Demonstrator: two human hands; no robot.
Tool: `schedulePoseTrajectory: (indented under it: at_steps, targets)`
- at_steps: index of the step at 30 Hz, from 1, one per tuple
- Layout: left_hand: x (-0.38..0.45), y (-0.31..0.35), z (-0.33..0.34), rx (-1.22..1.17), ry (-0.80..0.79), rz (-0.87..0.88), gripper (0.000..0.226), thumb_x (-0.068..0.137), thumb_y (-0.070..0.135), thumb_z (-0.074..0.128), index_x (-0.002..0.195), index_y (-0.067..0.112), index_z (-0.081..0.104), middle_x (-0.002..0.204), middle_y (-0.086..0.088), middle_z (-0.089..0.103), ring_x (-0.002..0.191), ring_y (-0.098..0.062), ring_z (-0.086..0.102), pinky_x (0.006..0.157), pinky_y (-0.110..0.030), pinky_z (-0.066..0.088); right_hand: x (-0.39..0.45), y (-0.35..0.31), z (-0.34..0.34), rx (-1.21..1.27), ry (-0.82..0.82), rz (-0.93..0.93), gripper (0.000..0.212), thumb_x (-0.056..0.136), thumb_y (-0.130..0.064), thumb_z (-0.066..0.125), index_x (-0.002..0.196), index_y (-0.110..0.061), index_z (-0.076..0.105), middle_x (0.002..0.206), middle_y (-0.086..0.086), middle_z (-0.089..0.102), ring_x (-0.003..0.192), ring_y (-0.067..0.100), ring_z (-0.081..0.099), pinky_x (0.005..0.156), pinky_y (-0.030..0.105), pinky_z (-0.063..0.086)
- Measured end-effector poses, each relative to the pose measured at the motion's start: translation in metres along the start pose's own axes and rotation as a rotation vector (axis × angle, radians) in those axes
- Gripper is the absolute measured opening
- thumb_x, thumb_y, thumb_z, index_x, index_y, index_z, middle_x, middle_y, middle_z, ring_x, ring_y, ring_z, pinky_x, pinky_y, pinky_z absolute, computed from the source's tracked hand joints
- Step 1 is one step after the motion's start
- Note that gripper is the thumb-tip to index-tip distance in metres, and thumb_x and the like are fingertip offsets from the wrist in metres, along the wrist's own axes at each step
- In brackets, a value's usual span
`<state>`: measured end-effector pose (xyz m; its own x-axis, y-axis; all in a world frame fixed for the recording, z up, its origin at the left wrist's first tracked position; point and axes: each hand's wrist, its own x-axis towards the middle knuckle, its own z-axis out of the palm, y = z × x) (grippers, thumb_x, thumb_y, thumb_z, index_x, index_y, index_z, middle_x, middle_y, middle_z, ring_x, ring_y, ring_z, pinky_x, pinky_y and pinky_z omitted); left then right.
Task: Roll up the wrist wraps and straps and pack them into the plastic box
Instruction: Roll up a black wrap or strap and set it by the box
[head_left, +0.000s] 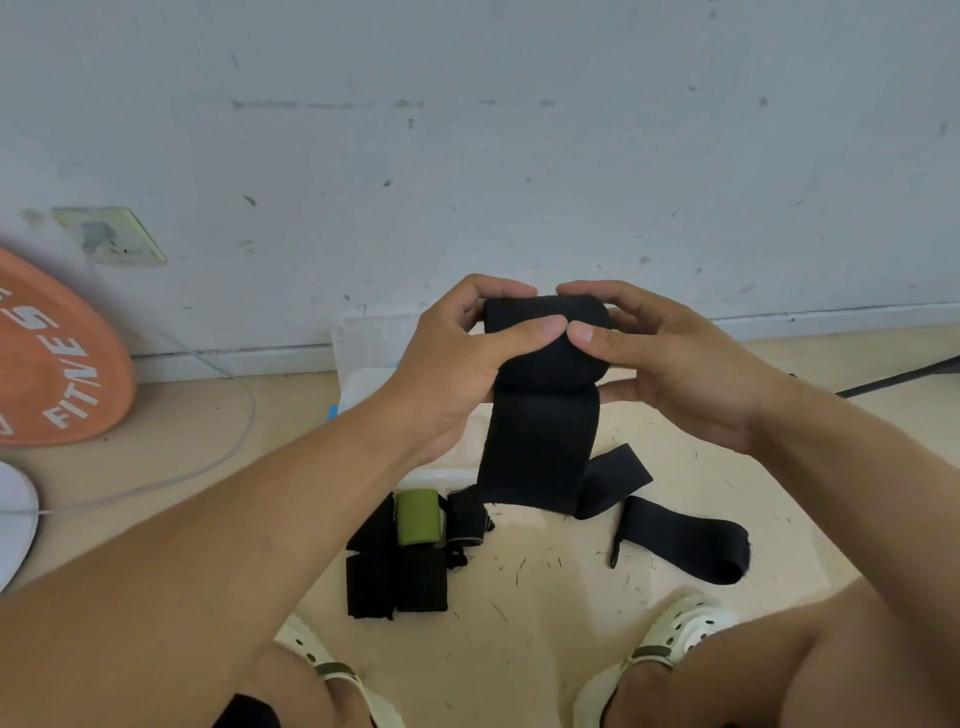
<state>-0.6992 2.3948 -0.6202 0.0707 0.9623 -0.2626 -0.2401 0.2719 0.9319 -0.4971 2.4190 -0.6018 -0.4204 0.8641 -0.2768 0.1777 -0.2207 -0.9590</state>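
Midway: black wrap (545, 353) half rolled, gripped at chest height by left hand (457, 364) and right hand (675, 364), tail hanging; loose strap (685, 545) and floor pile (400, 571) unpacked, plastic box (363, 364) behind.

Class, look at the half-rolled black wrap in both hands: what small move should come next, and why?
Probably keep turning the roll to take up the tail: both the left hand and right hand grip the black wrap, but a long unrolled length hangs to the floor.

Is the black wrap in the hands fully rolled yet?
Partly rolled: both hands grip the black wrap at its roll, while a flat tail hangs down to the floor.
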Motion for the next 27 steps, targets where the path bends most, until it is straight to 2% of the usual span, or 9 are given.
schedulePoseTrajectory:
  at_steps: [2,4,7,10,13,17,21,24,27]
  targets:
    - [0.0001,-0.0002,0.0001,0.000,-0.006,-0.003,0.033,0.084,0.018,0.083,0.114,0.020,0.069,0.119,-0.005,0.070,0.094,-0.017,0.075,0.074,-0.040,0.064,0.0003,0.0009,-0.0002,0.031,-0.009,0.025,0.056,0.078,-0.034,0.077,0.132,-0.027,0.065,0.130,0.012,0.067,0.112,0.028,0.071,0.091,0.044,0.061]
    - [0.0004,0.0004,0.0001,-0.025,-0.018,-0.034,0.037,0.084,0.021,0.082,0.119,0.020,0.069,0.115,-0.003,0.070,0.094,-0.015,0.074,0.075,-0.039,0.063,0.0006,0.0009,0.0004,0.046,0.018,-0.001,0.054,0.077,-0.027,0.077,0.130,-0.023,0.065,0.129,0.013,0.066,0.108,0.029,0.073,0.086,0.039,0.062]
    - [0.0027,0.0021,0.0000,-0.074,-0.021,-0.081,0.044,0.085,0.025,0.081,0.127,0.020,0.066,0.117,-0.003,0.070,0.102,-0.020,0.071,0.080,-0.044,0.064,0.0003,0.0015,0.0015,0.015,0.066,-0.080,0.051,0.080,-0.017,0.078,0.128,-0.023,0.064,0.130,0.002,0.066,0.097,0.024,0.075,0.079,0.029,0.060]
    - [0.0035,0.0021,0.0004,-0.090,-0.006,-0.076,0.045,0.085,0.022,0.081,0.127,0.020,0.066,0.119,-0.005,0.071,0.101,-0.021,0.073,0.080,-0.046,0.064,0.0001,0.0026,0.0015,-0.027,0.087,-0.115,0.049,0.085,-0.009,0.078,0.128,-0.027,0.064,0.131,-0.003,0.065,0.098,0.024,0.074,0.080,0.027,0.059]
    - [0.0027,0.0005,0.0001,-0.062,0.005,-0.042,0.047,0.083,0.018,0.082,0.126,0.021,0.065,0.119,-0.004,0.071,0.097,-0.019,0.074,0.077,-0.041,0.063,-0.0003,0.0023,-0.0005,0.003,0.053,-0.065,0.054,0.083,-0.020,0.079,0.133,-0.030,0.062,0.130,-0.004,0.067,0.104,0.021,0.074,0.081,0.029,0.060]
    - [0.0011,-0.0013,-0.0004,-0.045,0.004,-0.018,0.049,0.082,0.017,0.083,0.126,0.023,0.064,0.126,-0.007,0.068,0.106,-0.024,0.073,0.076,-0.042,0.063,-0.0005,0.0013,0.0001,0.098,-0.024,0.078,0.049,0.085,-0.035,0.074,0.131,-0.025,0.065,0.124,0.008,0.073,0.107,0.024,0.073,0.081,0.032,0.060]
    - [0.0018,-0.0005,0.0002,-0.081,0.013,-0.071,0.049,0.083,0.022,0.082,0.127,0.019,0.063,0.122,-0.006,0.070,0.102,-0.022,0.073,0.076,-0.041,0.063,0.0005,0.0008,0.0005,0.128,0.013,0.039,0.049,0.083,-0.021,0.076,0.130,-0.019,0.064,0.125,0.011,0.072,0.109,0.027,0.073,0.090,0.038,0.062]
    - [0.0019,0.0010,0.0012,-0.106,0.010,-0.114,0.049,0.085,0.023,0.081,0.130,0.015,0.062,0.112,-0.004,0.073,0.097,-0.021,0.073,0.072,-0.036,0.061,0.0012,0.0024,0.0000,0.097,0.064,-0.026,0.049,0.087,-0.006,0.076,0.132,-0.019,0.061,0.128,0.009,0.068,0.109,0.027,0.073,0.088,0.037,0.062]
    - [0.0022,0.0011,0.0013,-0.112,0.019,-0.133,0.048,0.086,0.023,0.081,0.129,0.015,0.062,0.115,-0.008,0.074,0.101,-0.025,0.074,0.069,-0.036,0.062,0.0011,0.0043,-0.0001,0.073,0.080,-0.061,0.050,0.087,0.001,0.075,0.129,-0.021,0.061,0.129,0.004,0.067,0.107,0.027,0.073,0.086,0.035,0.060]
